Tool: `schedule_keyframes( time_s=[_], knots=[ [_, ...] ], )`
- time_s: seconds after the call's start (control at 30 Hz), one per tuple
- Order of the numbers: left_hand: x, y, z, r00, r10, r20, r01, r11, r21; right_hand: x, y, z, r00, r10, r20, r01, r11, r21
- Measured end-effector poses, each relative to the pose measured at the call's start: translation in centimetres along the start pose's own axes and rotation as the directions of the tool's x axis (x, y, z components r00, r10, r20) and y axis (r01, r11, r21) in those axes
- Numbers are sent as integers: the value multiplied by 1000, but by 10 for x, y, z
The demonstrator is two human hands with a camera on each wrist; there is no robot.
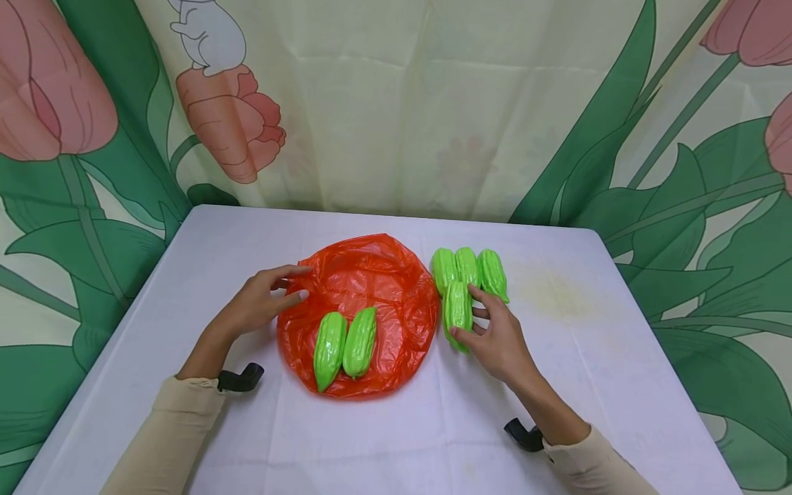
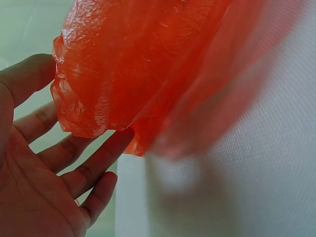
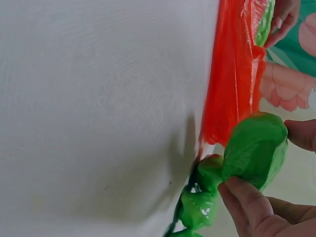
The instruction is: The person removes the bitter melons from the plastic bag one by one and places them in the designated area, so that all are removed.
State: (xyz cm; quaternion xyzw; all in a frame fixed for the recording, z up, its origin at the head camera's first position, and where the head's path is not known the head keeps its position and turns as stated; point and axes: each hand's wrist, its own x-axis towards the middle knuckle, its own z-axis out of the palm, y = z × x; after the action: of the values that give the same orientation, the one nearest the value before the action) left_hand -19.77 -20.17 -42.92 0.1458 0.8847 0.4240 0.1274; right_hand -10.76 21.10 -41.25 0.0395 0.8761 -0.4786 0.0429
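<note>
A red plastic bag (image 1: 396,275) lies spread with its rim rolled into a round, and two green ridged vegetables (image 1: 330,350) rest inside it. At its left edge my left hand (image 1: 256,302) touches the rim with thumb and fingers apart; the left wrist view shows the fingers against the red plastic (image 2: 113,74). My right hand (image 1: 498,340) pinches one green vegetable (image 1: 457,309) between thumb and fingers, right of the bag. In the right wrist view this vegetable (image 3: 256,150) is held above the table, near the bag (image 3: 229,89).
Three more green vegetables (image 1: 493,275) lie in a row behind the held one, at the bag's right. A white cloth (image 1: 359,447) covers the table. Behind hangs a curtain (image 1: 396,103) printed with tulips, leaves and a carrot. Black wrist mounts (image 1: 241,378) show at both sleeves.
</note>
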Motion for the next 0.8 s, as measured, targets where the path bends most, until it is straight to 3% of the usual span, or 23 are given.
schedule_keyframes(
  time_s=[0.4, 0.8],
  knots=[
    [0, -1, 1, 1000, 10, -4, -10, 1000, 10, -2, 9, 5, 1000, 6, 16, -5, 996, -89],
    [-1, -2, 1, 1000, 1, -5, -1, 1000, 8, -5, 11, 4, 999, 39, 11, -38, 993, -108]
  ],
)
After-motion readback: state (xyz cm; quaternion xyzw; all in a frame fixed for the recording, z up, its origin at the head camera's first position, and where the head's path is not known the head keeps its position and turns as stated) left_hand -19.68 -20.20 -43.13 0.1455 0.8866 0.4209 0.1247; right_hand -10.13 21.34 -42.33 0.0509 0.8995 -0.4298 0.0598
